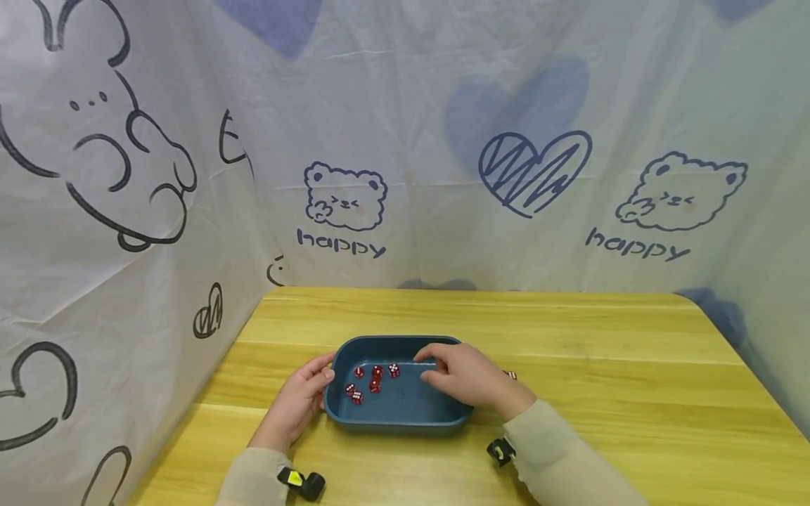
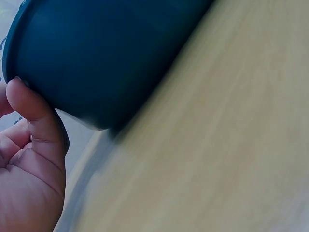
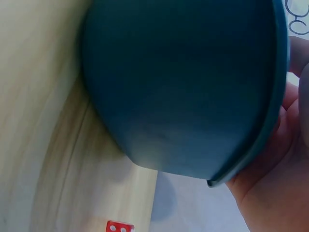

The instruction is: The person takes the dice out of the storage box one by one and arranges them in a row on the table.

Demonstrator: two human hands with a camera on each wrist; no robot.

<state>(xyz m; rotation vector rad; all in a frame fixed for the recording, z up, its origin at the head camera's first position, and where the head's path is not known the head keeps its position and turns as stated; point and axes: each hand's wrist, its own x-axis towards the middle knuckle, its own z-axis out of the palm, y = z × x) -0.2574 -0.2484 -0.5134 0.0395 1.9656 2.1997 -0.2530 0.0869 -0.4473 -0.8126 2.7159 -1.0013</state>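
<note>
A dark teal rectangular tray [image 1: 399, 426] sits on the wooden table, long side toward me. Several small red dice [image 1: 394, 370] with white pips lie on its floor, mostly toward the left end. My left hand [image 1: 296, 400] grips the tray's left end, its thumb against the rim in the left wrist view. Over the right end reaches my right hand [image 1: 471, 376], fingers loosely bent, thumb and forefinger apart with nothing seen between them. In the right wrist view this hand is at the rim, partly hidden behind it. Another red die [image 3: 119, 226] lies on the table outside the tray.
The yellow wood-grain table [image 1: 607, 414] stretches away to the right and back. A white cloth [image 1: 418, 140] printed with hearts and bears hangs behind it and along both sides. Small black devices [image 1: 501, 451] are strapped at both wrists.
</note>
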